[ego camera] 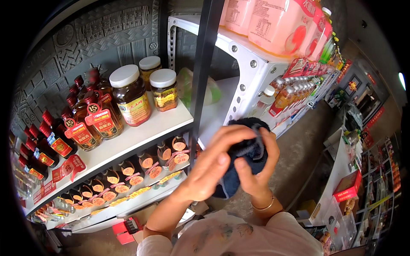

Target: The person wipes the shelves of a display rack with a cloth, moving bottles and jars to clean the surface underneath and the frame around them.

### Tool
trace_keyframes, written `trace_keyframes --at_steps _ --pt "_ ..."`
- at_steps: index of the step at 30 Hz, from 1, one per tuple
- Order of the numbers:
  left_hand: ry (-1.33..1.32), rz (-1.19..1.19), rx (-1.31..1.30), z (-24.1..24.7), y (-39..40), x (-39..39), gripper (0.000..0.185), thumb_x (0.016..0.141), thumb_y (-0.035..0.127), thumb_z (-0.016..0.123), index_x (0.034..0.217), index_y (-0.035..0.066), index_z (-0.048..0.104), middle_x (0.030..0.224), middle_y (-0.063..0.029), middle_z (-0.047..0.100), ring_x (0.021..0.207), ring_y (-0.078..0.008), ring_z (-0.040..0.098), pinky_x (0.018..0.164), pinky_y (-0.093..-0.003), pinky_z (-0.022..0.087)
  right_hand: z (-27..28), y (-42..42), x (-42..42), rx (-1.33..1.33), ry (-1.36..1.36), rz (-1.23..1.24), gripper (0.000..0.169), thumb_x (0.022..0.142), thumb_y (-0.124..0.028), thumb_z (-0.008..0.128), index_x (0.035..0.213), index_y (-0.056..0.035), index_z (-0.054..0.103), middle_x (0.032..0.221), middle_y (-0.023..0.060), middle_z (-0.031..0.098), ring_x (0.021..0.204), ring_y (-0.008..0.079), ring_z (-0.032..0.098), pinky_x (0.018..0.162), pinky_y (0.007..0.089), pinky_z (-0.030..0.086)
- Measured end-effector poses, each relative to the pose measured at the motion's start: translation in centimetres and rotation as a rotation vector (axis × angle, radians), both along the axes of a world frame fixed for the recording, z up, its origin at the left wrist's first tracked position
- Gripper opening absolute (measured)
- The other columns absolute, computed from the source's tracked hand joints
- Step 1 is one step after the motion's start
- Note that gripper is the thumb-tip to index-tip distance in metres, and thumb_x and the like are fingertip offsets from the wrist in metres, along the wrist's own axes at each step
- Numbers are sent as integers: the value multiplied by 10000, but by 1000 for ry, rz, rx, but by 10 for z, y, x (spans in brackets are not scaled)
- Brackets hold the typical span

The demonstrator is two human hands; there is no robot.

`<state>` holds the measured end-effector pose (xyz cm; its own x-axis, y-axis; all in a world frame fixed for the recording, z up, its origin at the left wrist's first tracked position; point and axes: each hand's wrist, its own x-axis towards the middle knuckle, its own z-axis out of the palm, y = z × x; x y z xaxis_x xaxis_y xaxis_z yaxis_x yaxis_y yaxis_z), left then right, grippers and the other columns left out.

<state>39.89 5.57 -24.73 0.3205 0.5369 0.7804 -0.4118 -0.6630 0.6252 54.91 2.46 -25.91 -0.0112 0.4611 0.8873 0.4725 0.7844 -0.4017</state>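
A dark blue, fuzzy-edged cloth [243,160] is bunched up in front of my chest. My left hand [211,160] curves over its left side, slightly blurred, with the fingers reaching across the top. On the other side my right hand [261,169] grips it between the thumb and the long fingers; a bracelet circles that wrist. Part of the fabric hangs below the hands, and some folds are hidden behind the fingers. Left of the cloth, a white shelf [173,123] carries a large white-lidded jar [131,96], two smaller jars and several dark liquor bottles [61,144] with red caps.
Orange-tagged bottles [128,172] line the lower shelf. A black post [205,64] and a perforated white rack [243,57] stand close ahead, topped by pink-wrapped drink packs [275,28]. To the right are a white counter [330,169] and a red box [347,185]. A red object [123,230] sits low at left.
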Motion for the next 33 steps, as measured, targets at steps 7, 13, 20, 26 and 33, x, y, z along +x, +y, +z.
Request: trace_keyframes --at_steps 7,13,20,26,33 --pt "-25 588 -216 -46 52 28 356 955 110 538 1284 2 458 1231 -125 525 1051 -204 561 908 -349 472 98 16 17 440 -335 -323 420 715 -29 742 1125 -31 651 1128 120 628 995 306 544 891 392 432" --pt "61 472 -277 -71 57 61 405 1013 367 384 1101 -2 525 831 -217 599 773 -365 610 723 -420 466 130 52 6 387 -374 -465 367 716 -118 785 1065 -94 674 1062 122 538 946 287 569 800 350 477" --pt "-11 703 -235 -110 65 70 337 1022 228 357 844 9 540 590 -205 508 542 -413 524 519 -452 391 141 56 -11 270 -212 -491 270 729 -86 755 984 -80 664 973 118 597 883 305 611 724 354 487" --pt "-9 722 -219 -109 66 74 325 1019 208 369 834 9 547 585 -212 524 534 -411 543 508 -441 412 118 48 -8 445 -478 -623 419 668 -32 747 1067 -111 652 1015 119 573 992 327 572 785 365 484" --pt "-35 711 -213 -115 68 78 329 1022 222 360 854 6 543 608 -225 535 553 -432 551 516 -456 417 148 70 -14 480 -248 -588 244 777 -41 709 1013 -48 648 890 98 638 783 253 619 754 311 488"
